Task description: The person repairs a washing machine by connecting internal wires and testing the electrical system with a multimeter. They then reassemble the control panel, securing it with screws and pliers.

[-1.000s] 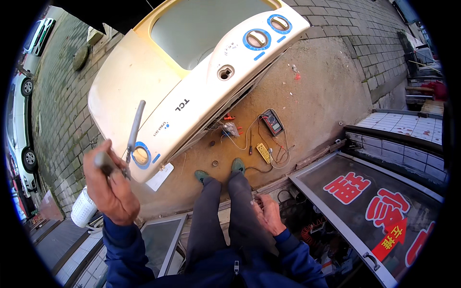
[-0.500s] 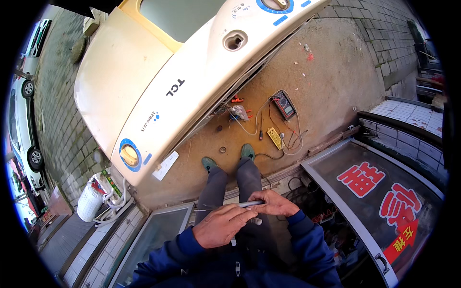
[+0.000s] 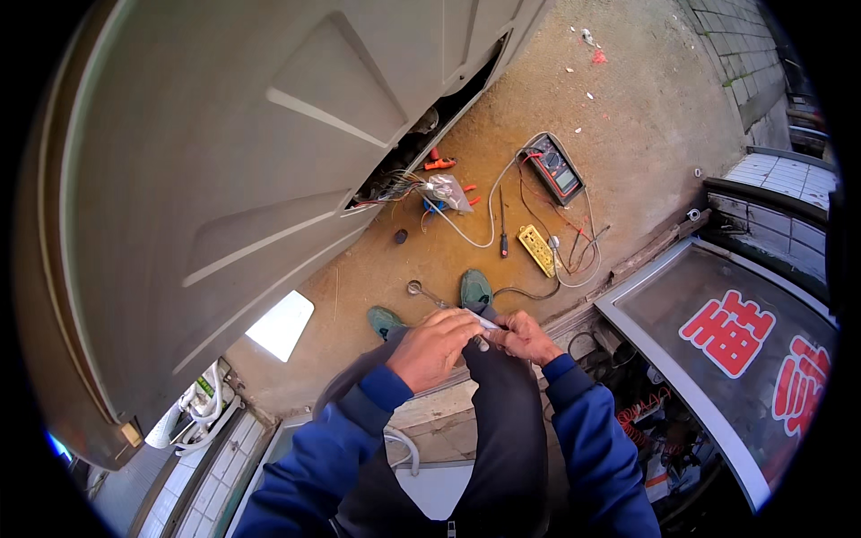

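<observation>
Grey slender tool (image 3: 486, 321), grasped under curled fingers of left hand (image 3: 435, 348), pinched toward one end by right hand (image 3: 525, 340), above dark trousers (image 3: 504, 412), with yellow socket strip (image 3: 538, 251) on brown floor (image 3: 628, 117).

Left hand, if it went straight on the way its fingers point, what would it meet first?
Probably the right hand, just ahead of the left hand, though depth is unclear.
</observation>
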Action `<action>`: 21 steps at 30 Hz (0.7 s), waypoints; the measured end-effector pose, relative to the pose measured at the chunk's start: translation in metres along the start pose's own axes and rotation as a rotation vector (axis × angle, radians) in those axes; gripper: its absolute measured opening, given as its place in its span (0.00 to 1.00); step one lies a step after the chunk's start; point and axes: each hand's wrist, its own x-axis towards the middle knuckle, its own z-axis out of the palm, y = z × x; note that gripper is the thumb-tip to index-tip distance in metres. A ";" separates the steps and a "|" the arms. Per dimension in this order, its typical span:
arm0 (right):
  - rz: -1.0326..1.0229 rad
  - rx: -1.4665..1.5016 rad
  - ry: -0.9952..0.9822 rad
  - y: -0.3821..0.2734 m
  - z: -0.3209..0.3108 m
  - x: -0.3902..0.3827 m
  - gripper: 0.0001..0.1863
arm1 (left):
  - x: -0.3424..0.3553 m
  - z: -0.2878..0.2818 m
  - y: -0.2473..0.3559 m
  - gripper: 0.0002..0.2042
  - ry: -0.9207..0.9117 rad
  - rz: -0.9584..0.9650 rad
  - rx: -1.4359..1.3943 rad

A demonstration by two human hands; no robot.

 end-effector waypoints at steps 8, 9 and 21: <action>-0.250 -0.537 0.069 0.119 -0.032 0.166 0.12 | 0.057 0.067 -0.199 0.13 -0.382 -0.199 -0.232; -0.295 -0.587 0.085 0.125 -0.035 0.182 0.12 | 0.069 0.066 -0.217 0.13 -0.425 -0.274 -0.258; -0.410 -1.010 0.154 0.157 0.003 0.294 0.15 | 0.110 0.056 -0.362 0.14 0.050 -0.402 -0.091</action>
